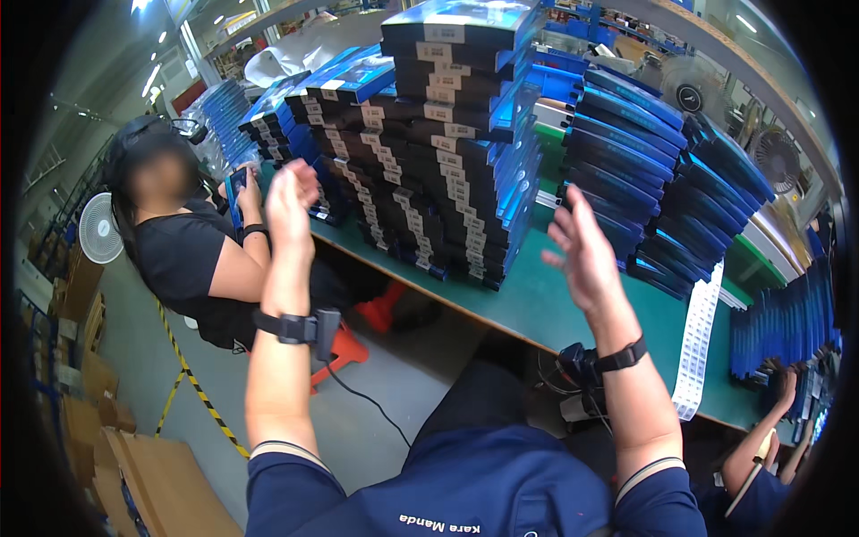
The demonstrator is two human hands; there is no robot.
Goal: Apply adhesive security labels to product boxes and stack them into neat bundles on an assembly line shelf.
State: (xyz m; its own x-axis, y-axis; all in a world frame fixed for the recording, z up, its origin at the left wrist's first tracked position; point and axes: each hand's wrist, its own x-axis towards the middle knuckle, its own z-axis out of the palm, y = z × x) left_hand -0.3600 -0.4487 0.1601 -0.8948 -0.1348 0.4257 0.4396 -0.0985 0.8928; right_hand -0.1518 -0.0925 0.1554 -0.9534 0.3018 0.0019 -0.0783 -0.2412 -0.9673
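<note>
Both of my hands are raised and empty, held wide apart with palms turned inward. My left hand (291, 204) is a little blurred, its fingers stretched upward, and it appears in front of the left stacks of flat boxes. On the other side, my right hand (586, 251) has its fingers spread, above the green tabletop (537, 313). Between them stand tall stacks of flat black-and-blue boxes (461, 116) with white labels on their ends. More blue boxes (622, 134) lie in leaning piles beyond my right hand. Neither hand visibly holds a box.
A seated person (192, 242) at left holds a blue item. Another person's arm (761, 434) reaches in at lower right, near a row of blue packages (778, 313). A white label strip (698, 349) hangs over the table edge. An orange-red stool (344, 353) stands below.
</note>
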